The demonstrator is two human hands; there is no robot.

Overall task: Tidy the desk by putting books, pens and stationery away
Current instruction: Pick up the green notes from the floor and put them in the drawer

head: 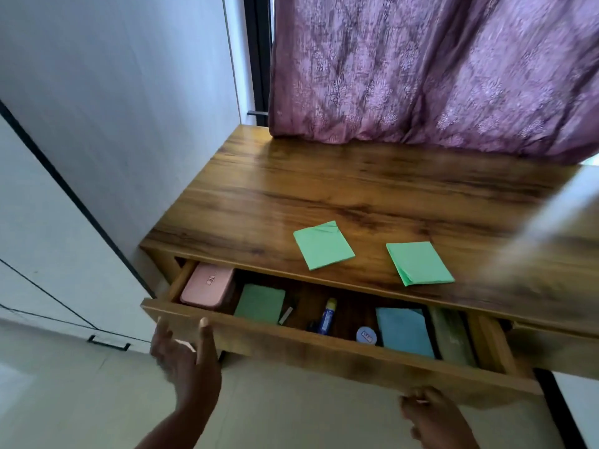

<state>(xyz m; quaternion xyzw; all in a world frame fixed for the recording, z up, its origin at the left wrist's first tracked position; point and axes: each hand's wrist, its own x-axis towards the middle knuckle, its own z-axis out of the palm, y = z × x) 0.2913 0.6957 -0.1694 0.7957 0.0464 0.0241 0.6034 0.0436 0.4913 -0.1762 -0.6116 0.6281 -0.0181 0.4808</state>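
Note:
A wooden desk (324, 189) has its wide drawer (324, 348) pulled out. Two folded green papers lie on the desktop, one (322, 245) to the left and the other (418, 263) to the right. Inside the drawer I see a pink case (207, 286), a green pad (259, 303), a blue glue stick (325, 315), a small round tin (367, 336), a blue booklet (403, 332) and a greenish book (452, 338). My left hand (184, 351) is spread open at the drawer front's left end. My right hand (431, 413) sits curled under the drawer front's right part; both hands are blurred.
A purple curtain (421, 69) hangs down onto the back of the desk. A white wall and wardrobe doors (48, 238) stand to the left, with pale floor below. A blurred pale surface (551, 228) crosses the right edge.

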